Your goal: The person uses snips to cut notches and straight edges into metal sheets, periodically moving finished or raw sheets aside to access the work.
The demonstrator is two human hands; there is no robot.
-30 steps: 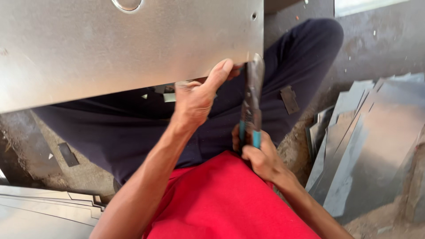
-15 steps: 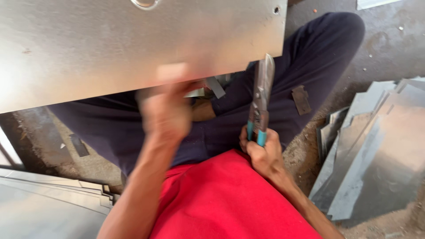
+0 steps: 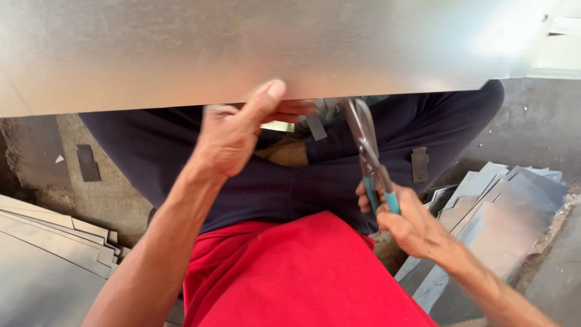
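Where the big metal sheet (image 3: 242,48) fills the top of the view, its lower edge runs across above the person's lap. Left hand (image 3: 233,136) pinches that edge: thumb up on the near face, fingers curled under and behind it, closed on the sheet. Right hand (image 3: 411,227) is wrapped around the teal handles of the snips (image 3: 369,151), fist closed on them. The snips point up and a little left; their tips sit at the sheet's lower edge, just right of the left hand. Whether the blades are biting the metal or only touching it cannot be told; blades look nearly closed.

Person is seated, dark trousers (image 3: 272,188) spread beneath the sheet, red shirt (image 3: 302,272) nearest the camera. A small grey offcut (image 3: 419,165) rests on the right thigh; another scrap (image 3: 315,127) lies near the snips' tips, under the sheet edge.

Floor: a flat dark strip (image 3: 89,162) on the concrete at left, well apart from the hands. Stack of cut sheets (image 3: 42,254) at lower left, layered edges showing. Second pile of cut pieces (image 3: 502,212) at right, just beside the right forearm, overlapping at odd angles.
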